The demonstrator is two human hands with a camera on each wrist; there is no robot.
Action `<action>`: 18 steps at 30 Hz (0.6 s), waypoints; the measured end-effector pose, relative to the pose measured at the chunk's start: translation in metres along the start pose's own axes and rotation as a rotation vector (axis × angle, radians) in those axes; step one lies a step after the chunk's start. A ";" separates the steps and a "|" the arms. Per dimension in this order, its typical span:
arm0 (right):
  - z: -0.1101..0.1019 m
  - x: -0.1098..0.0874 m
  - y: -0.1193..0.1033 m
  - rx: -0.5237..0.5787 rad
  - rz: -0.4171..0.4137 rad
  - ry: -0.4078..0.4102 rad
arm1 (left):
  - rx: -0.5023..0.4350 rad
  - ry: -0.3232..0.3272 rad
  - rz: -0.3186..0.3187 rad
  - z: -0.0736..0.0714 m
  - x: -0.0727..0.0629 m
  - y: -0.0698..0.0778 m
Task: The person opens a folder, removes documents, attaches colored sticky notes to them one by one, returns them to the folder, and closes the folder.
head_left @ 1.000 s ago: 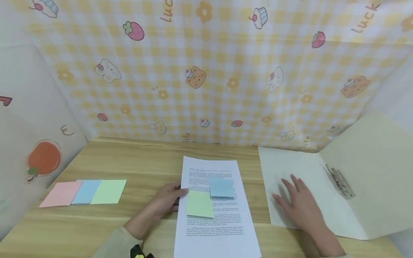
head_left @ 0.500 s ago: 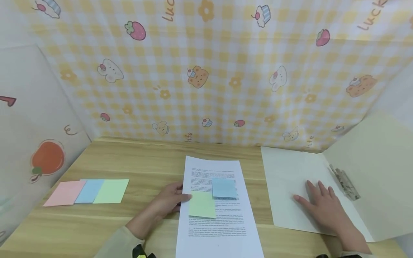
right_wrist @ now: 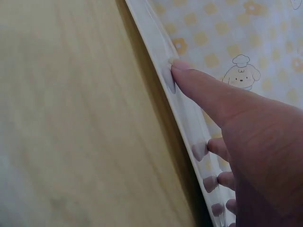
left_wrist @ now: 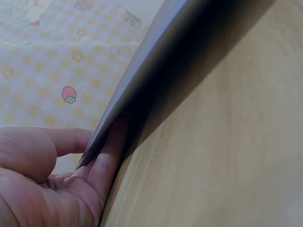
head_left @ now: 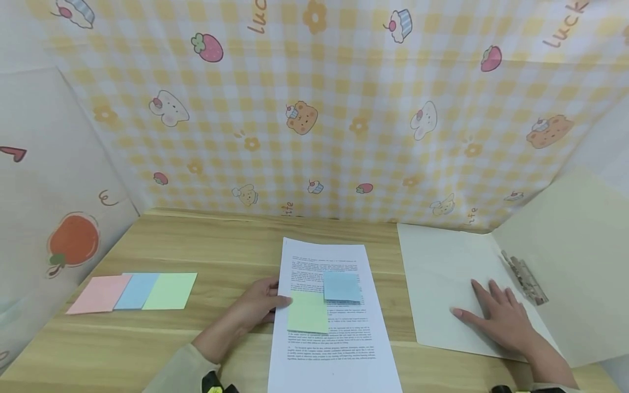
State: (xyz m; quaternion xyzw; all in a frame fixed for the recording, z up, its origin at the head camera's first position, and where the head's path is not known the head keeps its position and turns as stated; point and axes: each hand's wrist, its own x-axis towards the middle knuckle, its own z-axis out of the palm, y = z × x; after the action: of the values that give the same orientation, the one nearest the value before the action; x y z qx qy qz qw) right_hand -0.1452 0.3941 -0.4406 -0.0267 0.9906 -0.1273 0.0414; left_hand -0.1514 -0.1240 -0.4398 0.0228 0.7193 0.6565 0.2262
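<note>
My left hand [head_left: 257, 305] pinches the left edge of a stack of printed paper [head_left: 334, 344], thumb on top and fingers underneath. In the left wrist view the stack's edge [left_wrist: 116, 101] is raised off the table over the fingers. On the sheet lie a green sticky note [head_left: 307, 314] and a blue sticky note [head_left: 341, 286]. My right hand [head_left: 501, 319] rests with spread fingers on the white inside of an opened folder [head_left: 437, 295]; in the right wrist view, fingertips [right_wrist: 182, 71] touch its glossy surface. A metal clip [head_left: 526, 277] sits near the folder's fold.
Pink [head_left: 100, 293], blue [head_left: 135, 290] and green [head_left: 169, 291] sticky notes overlap at the left of the wooden table [head_left: 226, 240]. The folder's cover [head_left: 575, 262] leans up against the right wall. A yellow checked cloth [head_left: 334, 158] hangs along the table's back edge.
My right hand has slid to the right and slightly nearer across the folder, mostly in the first half second. My left hand keeps its grip on the paper stack. The head view shifts slightly.
</note>
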 end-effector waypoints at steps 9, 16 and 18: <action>0.000 -0.001 -0.007 0.015 0.014 -0.045 | -0.017 -0.014 0.005 0.000 0.000 -0.001; 0.002 -0.003 -0.019 0.003 0.006 -0.053 | -0.053 -0.043 0.014 -0.004 0.000 -0.002; 0.002 -0.005 -0.023 -0.008 0.001 -0.052 | -0.065 -0.052 0.016 -0.005 0.001 -0.002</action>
State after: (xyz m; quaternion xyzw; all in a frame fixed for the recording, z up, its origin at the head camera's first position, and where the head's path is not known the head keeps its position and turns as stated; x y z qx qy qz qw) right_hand -0.1394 0.3719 -0.4365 -0.0295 0.9898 -0.1225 0.0672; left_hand -0.1530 -0.1285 -0.4418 0.0381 0.6914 0.6804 0.2400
